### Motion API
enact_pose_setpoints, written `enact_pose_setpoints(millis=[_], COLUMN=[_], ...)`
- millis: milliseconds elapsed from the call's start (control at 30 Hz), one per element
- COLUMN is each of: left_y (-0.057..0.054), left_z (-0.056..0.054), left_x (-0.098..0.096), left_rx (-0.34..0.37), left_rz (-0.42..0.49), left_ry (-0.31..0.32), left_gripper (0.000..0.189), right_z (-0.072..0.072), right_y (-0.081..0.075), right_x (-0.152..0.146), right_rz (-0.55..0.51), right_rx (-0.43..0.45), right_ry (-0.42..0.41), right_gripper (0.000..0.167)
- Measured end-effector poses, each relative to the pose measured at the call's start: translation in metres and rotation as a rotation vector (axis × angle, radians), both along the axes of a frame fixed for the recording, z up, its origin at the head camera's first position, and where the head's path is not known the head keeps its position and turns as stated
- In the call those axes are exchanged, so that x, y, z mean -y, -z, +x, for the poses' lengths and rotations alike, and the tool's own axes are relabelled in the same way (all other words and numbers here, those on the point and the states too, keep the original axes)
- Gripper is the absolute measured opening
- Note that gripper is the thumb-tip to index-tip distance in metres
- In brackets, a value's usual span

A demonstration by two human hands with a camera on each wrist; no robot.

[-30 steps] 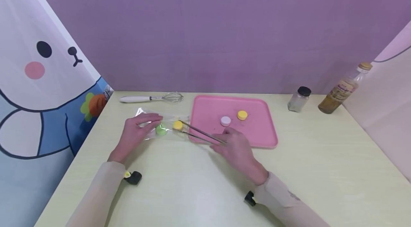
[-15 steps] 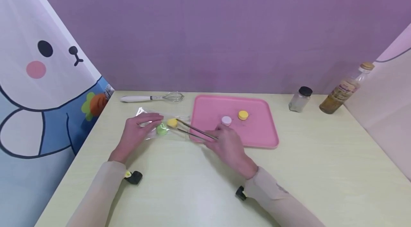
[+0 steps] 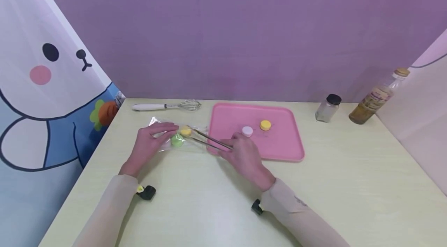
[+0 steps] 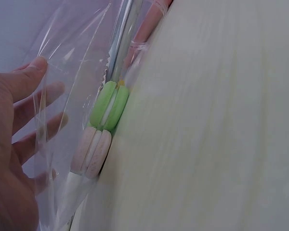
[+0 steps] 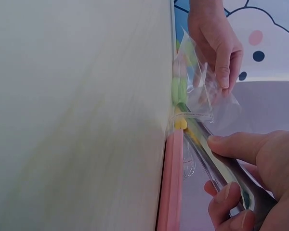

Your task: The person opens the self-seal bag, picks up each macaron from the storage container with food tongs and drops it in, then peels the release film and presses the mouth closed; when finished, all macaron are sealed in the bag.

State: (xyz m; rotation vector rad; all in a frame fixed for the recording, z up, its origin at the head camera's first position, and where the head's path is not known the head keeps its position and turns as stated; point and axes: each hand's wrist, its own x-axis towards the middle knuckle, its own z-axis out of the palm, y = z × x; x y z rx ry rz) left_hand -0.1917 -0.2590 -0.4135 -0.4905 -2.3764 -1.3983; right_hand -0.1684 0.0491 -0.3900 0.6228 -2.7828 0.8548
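Note:
My left hand [image 3: 150,140] pinches a clear plastic bag [image 4: 77,57], holding up its film between thumb and fingers. Inside the bag, a green macaron [image 4: 109,106] touches a pink macaron [image 4: 91,151]. Metal tongs [image 5: 207,151] lie in my right hand [image 3: 242,155], thumb on one side and fingers curled round the other. Their tips reach through the bag's mouth, at a yellow macaron [image 3: 185,130] beside the green one. Whether the tips still squeeze it is hard to tell. On the pink tray [image 3: 286,150] are a lilac macaron [image 3: 247,131] and another yellow macaron [image 3: 265,125].
A whisk [image 3: 150,107] with a white handle lies behind the bag along the table's back edge. At the back right stand a black-lidded glass jar [image 3: 326,111] and a corked bottle [image 3: 373,101]. The tray's left edge sits close to the bag's mouth.
My right hand has moved left, bringing the tongs and the yellow macaron deeper into the bag, up beside the green one. The left hand has stayed in place on the bag.

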Motion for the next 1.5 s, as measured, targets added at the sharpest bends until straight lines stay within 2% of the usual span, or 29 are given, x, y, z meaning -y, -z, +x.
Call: enact_pose_setpoints(millis=[167,467,833,1167,1500], left_y=[0.0,0.001,-0.001,0.001,-0.003], left_z=[-0.001,-0.001,0.001,-0.001,0.001], left_x=[-0.001,-0.001,-0.004,-0.001,-0.002], left_rx=[-0.021,0.009,-0.002,0.003,-0.002], left_rz=[0.004,-0.006,-0.006,-0.011,-0.006], left_ry=[0.006,-0.012,-0.015,-0.018,-0.002], left_gripper=[0.02,0.019,0.019,0.018,0.019], right_z=[-0.001,-0.002,0.001,0.008,0.021], right_y=[0.0,0.002,-0.001,-0.005,-0.005], right_x=[0.003,0.006,0.003,-0.004,-0.023], right_rz=[-0.006,-0.013,-0.002,0.024,0.018], right_rx=[-0.006,-0.04,0.003,-0.066,-0.152], right_ry=[-0.009,-0.021,0.004,-0.009,-0.027], right_gripper=[0.032,0.033,0.032,0.032,0.031])
